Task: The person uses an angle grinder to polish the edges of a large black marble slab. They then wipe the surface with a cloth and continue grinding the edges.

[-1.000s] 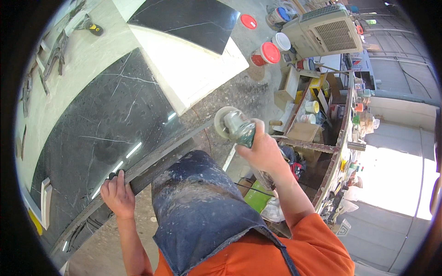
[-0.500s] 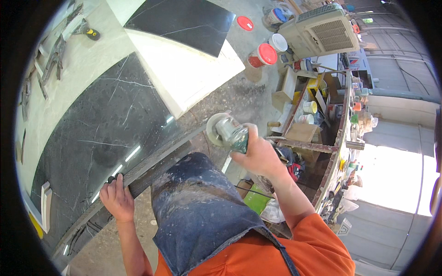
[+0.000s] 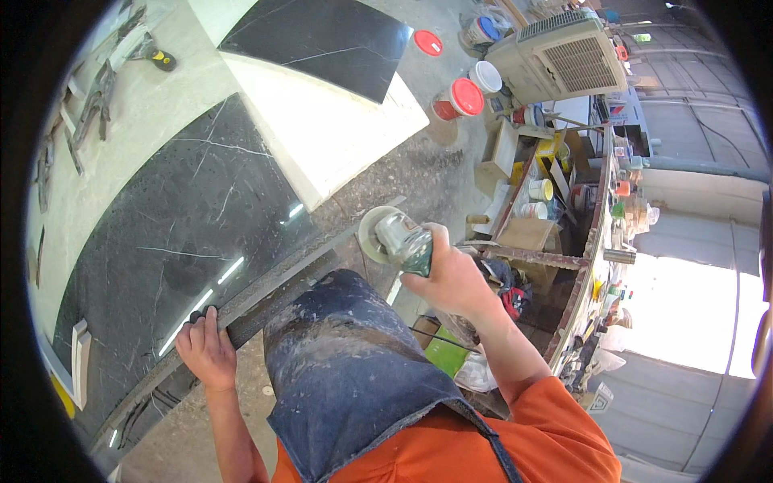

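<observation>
My right hand (image 3: 457,278) is wrapped round the body of an angle grinder (image 3: 409,245). Its pale round disc (image 3: 372,235) sits beside the right end of a long grey edge strip (image 3: 278,279) on a black, white-veined stone slab (image 3: 181,205). Farther left, my left hand (image 3: 207,350) grips that front edge, fingers curled over the strip. A small black piece (image 3: 196,315) shows at its fingertips; I cannot tell what it is.
A second black slab (image 3: 322,40) lies on a white board (image 3: 322,137) beyond. Red-lidded buckets (image 3: 465,98) and an air cooler (image 3: 564,60) stand on the floor at the far right. A cluttered rack (image 3: 555,258) is to my right. Clamps (image 3: 98,97) lie far left.
The grinder and my right hand have shifted slightly toward me, and the grinder's angle has changed a little. My left hand stays at nearly the same spot on the edge.
</observation>
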Motion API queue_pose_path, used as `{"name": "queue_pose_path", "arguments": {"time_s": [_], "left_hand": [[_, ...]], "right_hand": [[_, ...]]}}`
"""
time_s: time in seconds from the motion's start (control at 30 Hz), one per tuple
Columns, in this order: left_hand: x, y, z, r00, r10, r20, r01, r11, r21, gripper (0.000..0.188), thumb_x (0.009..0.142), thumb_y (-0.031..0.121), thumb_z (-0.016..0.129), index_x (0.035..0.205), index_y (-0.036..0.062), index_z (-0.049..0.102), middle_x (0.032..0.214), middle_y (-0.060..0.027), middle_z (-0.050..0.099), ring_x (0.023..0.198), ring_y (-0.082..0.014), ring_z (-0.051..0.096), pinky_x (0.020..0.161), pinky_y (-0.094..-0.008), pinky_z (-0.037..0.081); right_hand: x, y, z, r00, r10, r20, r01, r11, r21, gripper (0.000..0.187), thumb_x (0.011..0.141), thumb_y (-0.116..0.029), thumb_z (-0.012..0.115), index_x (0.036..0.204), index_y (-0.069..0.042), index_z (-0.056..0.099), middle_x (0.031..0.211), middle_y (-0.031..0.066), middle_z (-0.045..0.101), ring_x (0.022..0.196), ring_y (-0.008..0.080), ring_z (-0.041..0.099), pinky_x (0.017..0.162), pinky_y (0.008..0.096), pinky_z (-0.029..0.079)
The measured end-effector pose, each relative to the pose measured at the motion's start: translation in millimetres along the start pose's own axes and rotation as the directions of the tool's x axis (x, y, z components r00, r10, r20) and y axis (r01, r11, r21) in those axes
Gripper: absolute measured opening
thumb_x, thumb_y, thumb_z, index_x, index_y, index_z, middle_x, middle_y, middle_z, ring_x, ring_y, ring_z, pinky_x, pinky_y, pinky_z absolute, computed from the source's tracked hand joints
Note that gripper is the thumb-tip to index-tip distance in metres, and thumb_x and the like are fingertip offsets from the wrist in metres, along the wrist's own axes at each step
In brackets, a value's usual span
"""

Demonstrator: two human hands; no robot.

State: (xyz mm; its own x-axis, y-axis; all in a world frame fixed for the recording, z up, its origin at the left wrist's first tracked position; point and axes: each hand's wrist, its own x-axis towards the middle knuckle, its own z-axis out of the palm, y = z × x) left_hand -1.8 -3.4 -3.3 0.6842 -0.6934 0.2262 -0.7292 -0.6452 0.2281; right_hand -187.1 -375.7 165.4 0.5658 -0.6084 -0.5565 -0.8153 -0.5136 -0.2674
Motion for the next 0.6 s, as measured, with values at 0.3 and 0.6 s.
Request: {"name": "queue_pose_path", "arguments": {"time_s": [0.3,0.6], "left_hand": [[0.7,0.0,-2.5,1.0,0.003,0.027,-0.003,1.0,-0.009,0.048,0.082,0.01,0.072,0.129,0.0083,0.07,0.11,-0.0108,0.065,0.107,-0.0363,0.055,0.097,-0.0504,0.044],[-1.2,0.4,-2.9,1.0,-0.006,0.025,0.006,1.0,-0.012,0.047,0.082,0.01,0.072,0.129,0.0072,0.07,0.111,-0.0109,0.065,0.108,-0.037,0.055,0.099,-0.0497,0.044]], "right_hand": [[4.0,4.4,4.4,0.999,-0.031,-0.042,0.031,1.0,-0.005,0.076,0.082,-0.031,0.07,0.136,0.006,0.032,0.089,0.0351,0.068,0.091,0.0544,0.067,0.081,0.0576,0.054],[4.9,3.2,-0.8,0.999,0.015,-0.046,-0.015,1.0,-0.015,0.072,0.082,-0.031,0.069,0.134,0.005,0.033,0.09,0.0355,0.068,0.089,0.0547,0.067,0.082,0.0586,0.054]]}}
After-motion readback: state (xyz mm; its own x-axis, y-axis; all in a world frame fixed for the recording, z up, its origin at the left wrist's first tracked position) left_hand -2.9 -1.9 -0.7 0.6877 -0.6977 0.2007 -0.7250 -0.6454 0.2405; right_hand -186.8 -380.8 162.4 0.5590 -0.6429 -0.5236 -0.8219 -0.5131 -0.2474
